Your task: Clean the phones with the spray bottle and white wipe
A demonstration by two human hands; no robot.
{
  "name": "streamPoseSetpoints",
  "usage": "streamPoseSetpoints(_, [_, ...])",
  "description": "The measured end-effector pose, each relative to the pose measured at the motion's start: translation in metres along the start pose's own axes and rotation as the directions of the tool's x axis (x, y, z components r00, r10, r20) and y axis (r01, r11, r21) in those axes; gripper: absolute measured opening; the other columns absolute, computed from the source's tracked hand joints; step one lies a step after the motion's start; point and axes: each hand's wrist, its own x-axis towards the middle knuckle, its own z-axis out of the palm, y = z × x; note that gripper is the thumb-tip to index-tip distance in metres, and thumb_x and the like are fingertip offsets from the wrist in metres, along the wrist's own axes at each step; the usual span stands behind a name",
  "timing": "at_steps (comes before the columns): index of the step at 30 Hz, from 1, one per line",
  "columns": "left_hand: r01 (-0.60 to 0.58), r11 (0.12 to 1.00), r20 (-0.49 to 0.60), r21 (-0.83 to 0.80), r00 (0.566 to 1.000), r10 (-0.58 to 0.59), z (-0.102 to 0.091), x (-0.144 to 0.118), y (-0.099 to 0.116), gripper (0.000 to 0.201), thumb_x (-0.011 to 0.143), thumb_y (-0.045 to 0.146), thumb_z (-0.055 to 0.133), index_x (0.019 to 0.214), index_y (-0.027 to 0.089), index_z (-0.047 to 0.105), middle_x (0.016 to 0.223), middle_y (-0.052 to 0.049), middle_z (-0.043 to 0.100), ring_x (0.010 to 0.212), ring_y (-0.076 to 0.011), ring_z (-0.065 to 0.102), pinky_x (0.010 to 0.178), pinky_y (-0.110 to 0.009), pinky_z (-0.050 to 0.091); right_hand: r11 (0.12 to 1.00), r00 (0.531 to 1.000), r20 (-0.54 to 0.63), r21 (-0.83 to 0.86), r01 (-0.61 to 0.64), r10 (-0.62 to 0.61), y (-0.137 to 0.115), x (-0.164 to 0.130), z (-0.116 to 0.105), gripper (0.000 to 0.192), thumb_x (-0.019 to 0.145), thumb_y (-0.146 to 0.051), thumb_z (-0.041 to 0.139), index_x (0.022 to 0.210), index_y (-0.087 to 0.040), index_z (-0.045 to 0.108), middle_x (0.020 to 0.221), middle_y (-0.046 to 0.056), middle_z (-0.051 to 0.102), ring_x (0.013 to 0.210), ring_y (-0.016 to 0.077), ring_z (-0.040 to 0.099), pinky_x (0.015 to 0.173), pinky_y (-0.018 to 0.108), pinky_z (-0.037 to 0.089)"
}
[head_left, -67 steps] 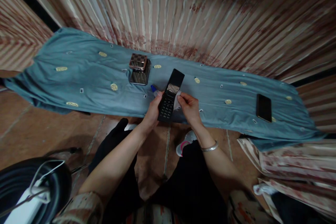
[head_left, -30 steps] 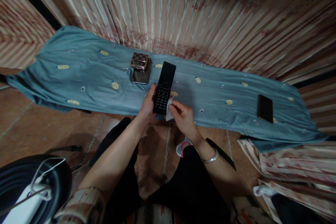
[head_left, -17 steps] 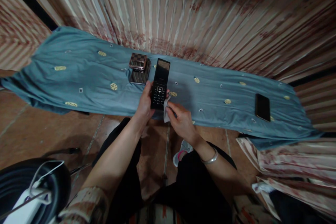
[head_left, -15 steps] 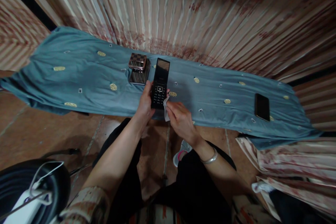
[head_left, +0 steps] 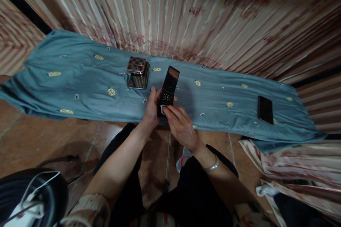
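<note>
A black flip phone [head_left: 171, 79] is unfolded, its screen half up and its keypad toward me. My left hand [head_left: 152, 108] is wrapped round the left side of the keypad half. Pinched in the fingers of my right hand [head_left: 181, 124] is a small white cloth or wipe [head_left: 162, 109], pressed on the lower keypad. Those fingers cover most of the number keys. Just beyond my left hand stands a dark glossy box with a checkered lid [head_left: 137, 72].
A teal cloth with yellow pineapple prints [head_left: 87, 88] covers the long table. Toward its right end lies a dark smartphone [head_left: 265, 109]. Pleated curtains [head_left: 170, 14] hang behind. A white power strip with cables [head_left: 26, 205] rests on a black round object at lower left.
The flip phone has shifted right and tilted clockwise in my left hand. My right hand has brought the white cloth from the phone's right edge onto the lower keys.
</note>
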Motion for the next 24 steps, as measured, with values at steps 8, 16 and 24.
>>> streamPoseSetpoints(8, [-0.01, 1.0, 0.052, 0.027, 0.999, 0.009, 0.003, 0.001, -0.01, 0.057, 0.101, 0.067, 0.049, 0.098, 0.017, 0.076, 0.089, -0.007, 0.079, 0.096, -0.0234, 0.077, 0.081, -0.03, 0.06, 0.996, 0.995, -0.095, -0.076, -0.042, 0.035, 0.026, 0.008, 0.011, 0.043, 0.107, -0.013, 0.04, 0.136, -0.016, 0.071, 0.13, 0.015, 0.074, 0.117, 0.0273, 0.068, 0.11, 0.046, 0.057])
streamPoseSetpoints(16, [0.019, 1.0, 0.076, 0.008, 0.997, -0.02, 0.005, 0.0, -0.017, 0.046, 0.097, 0.059, 0.061, 0.1, 0.017, 0.079, 0.097, -0.005, 0.08, 0.11, -0.0249, 0.074, 0.095, -0.031, 0.058, 0.986, 0.977, -0.158, -0.057, -0.155, 0.144, 0.046, 0.02, 0.014, 0.041, 0.107, -0.015, 0.042, 0.133, -0.019, 0.073, 0.129, 0.014, 0.074, 0.116, 0.0279, 0.066, 0.106, 0.048, 0.059])
streamPoseSetpoints(24, [-0.005, 0.998, 0.08, -0.064, 0.997, 0.01, -0.001, 0.002, -0.019, 0.046, 0.102, 0.055, 0.055, 0.1, 0.016, 0.08, 0.098, -0.006, 0.081, 0.113, -0.0246, 0.073, 0.1, -0.032, 0.056, 0.991, 0.98, -0.15, -0.003, -0.137, 0.135, 0.044, 0.023, 0.014, 0.041, 0.105, -0.014, 0.044, 0.133, -0.022, 0.072, 0.131, 0.013, 0.072, 0.119, 0.0272, 0.067, 0.108, 0.049, 0.059])
